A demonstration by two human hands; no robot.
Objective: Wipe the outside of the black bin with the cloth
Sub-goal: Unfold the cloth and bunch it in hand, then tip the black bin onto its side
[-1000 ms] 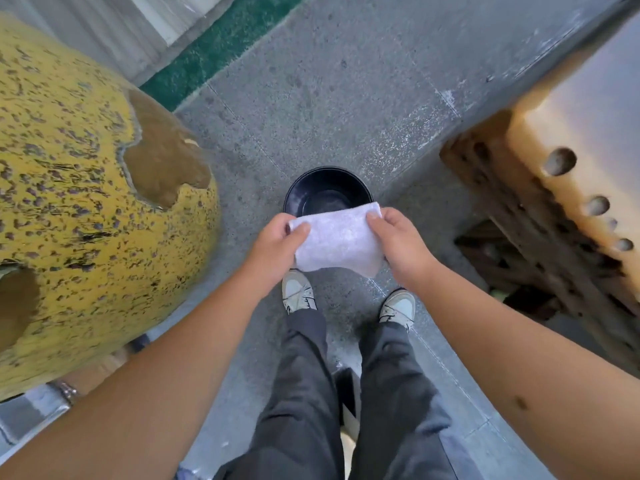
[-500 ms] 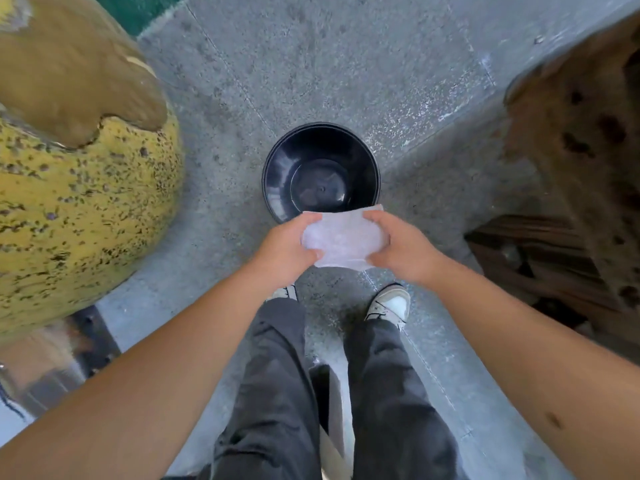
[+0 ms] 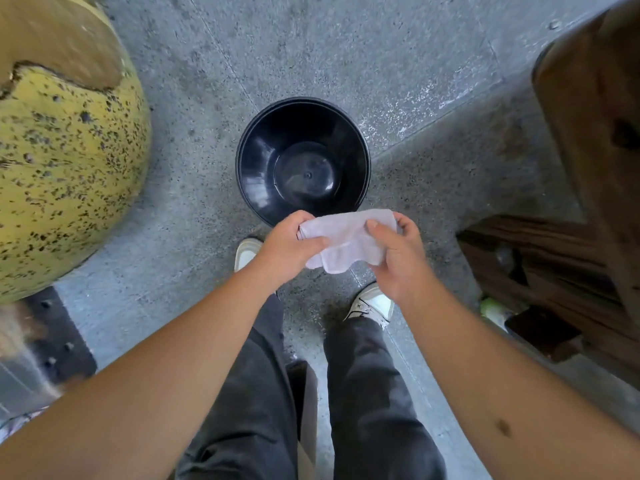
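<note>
A round black bin (image 3: pixel 256 147) stands upright on the concrete floor, seen from straight above, its inside bare. A pale folded cloth (image 3: pixel 343 239) is stretched between my two hands just above the bin's near rim. My left hand (image 3: pixel 289 249) pinches the cloth's left end. At the cloth's right end, my right hand (image 3: pixel 398 254) grips it with fingers curled over the top. The cloth hides a small part of the bin's near edge. The bin's outer wall is barely visible from this angle.
A big yellow speckled rounded object (image 3: pixel 65 157) bulges at the left. Rusty brown metal and timber (image 3: pixel 588 168) crowd the right side. My legs and pale shoes (image 3: pixel 372 304) stand right behind the bin. A dark bolted plate (image 3: pixel 52 334) lies on the floor at lower left.
My view has tipped further down, so the bin now sits near the centre. The cloth has been gathered into a narrower fold, and both hands have shifted their grip on it.
</note>
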